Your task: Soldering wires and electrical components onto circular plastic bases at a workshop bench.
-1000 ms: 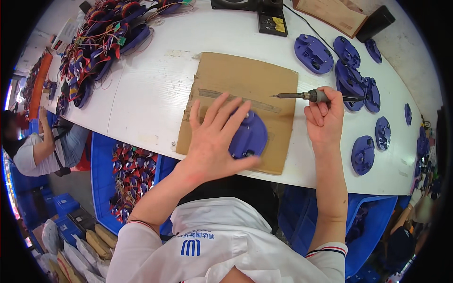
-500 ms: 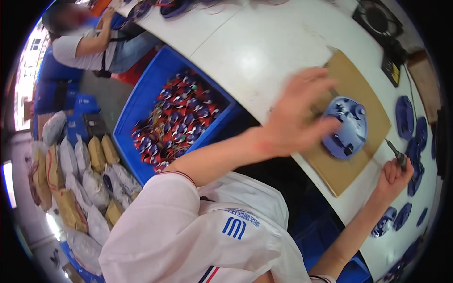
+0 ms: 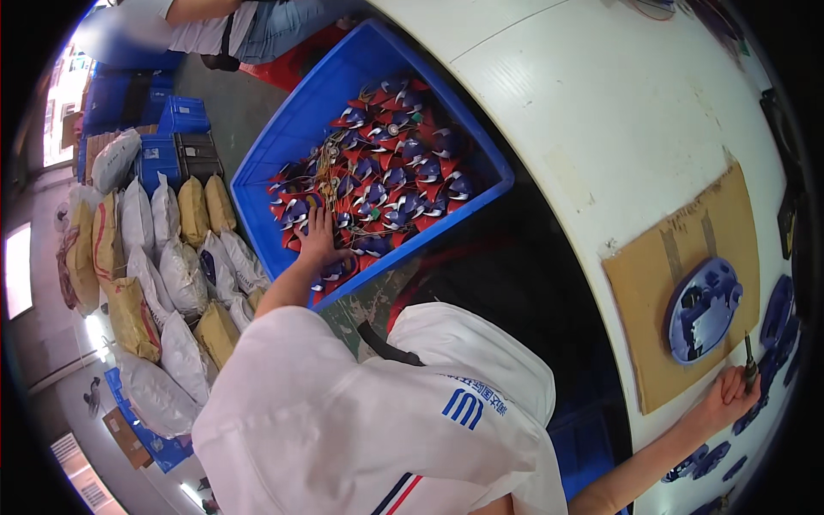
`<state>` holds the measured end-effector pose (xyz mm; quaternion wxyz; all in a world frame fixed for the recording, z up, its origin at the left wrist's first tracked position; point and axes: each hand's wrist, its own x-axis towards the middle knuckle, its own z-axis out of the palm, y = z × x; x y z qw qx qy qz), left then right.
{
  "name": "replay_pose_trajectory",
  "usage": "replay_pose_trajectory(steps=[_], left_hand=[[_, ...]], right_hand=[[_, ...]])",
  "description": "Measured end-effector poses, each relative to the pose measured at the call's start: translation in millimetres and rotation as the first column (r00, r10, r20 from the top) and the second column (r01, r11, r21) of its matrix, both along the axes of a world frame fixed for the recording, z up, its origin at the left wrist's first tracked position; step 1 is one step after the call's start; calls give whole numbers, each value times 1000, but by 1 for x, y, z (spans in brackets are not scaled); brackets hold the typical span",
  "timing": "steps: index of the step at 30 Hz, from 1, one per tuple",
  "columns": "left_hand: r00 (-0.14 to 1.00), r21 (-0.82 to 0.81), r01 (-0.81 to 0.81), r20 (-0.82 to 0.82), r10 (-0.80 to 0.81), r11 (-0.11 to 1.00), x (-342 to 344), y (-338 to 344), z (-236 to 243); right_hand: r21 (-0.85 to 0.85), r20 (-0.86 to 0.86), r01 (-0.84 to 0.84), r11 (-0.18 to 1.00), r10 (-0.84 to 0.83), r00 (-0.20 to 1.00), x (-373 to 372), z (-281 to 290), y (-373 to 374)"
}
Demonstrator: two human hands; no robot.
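My left hand [image 3: 318,240] reaches into a blue plastic bin [image 3: 502,176], its fingers stretched out over a heap of small red, blue and white parts with thin wires [image 3: 378,184]. The fingertips are down among the parts; nothing is visibly gripped. On the right, my right hand [image 3: 730,396] is closed around a screwdriver [image 3: 751,369], its thin metal bit pointing away from me. Near that bit, a rounded blue plastic shell [image 3: 699,311] with moulded hollows lies on a sheet of brown cardboard [image 3: 635,292]. The two hands are far apart.
The white worktable [image 3: 566,86] curves along the right. More blue shells [image 3: 777,309] lie at its right side. Filled white and tan sacks [image 3: 180,266] are stacked at the left. Another person [image 3: 283,30] sits beyond the bin, at the top.
My left hand has left the blue shell and moved left into the bin. The view has swung left. My right hand still holds the screwdriver beside the cardboard.
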<state>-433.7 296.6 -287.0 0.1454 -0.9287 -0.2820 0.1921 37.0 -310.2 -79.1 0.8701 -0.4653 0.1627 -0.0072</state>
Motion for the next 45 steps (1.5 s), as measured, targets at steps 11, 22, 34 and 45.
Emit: replay_pose_trajectory(steps=[11, 22, 34, 45], left_hand=[[586, -314, -807, -528, 614, 499, 107, 53, 124], [649, -854, 515, 448, 615, 79, 232, -15, 364], [429, -437, 897, 897, -105, -68, 478, -161, 397], [428, 110, 869, 318, -846, 482, 442, -131, 316]], right_hand=[[29, 74, -122, 992, 120, 990, 0, -3, 6], [77, 76, 52, 996, -58, 995, -1, 1, 2], [174, 94, 95, 980, -112, 989, -6, 17, 30], [207, 102, 111, 972, -134, 986, -13, 30, 31]])
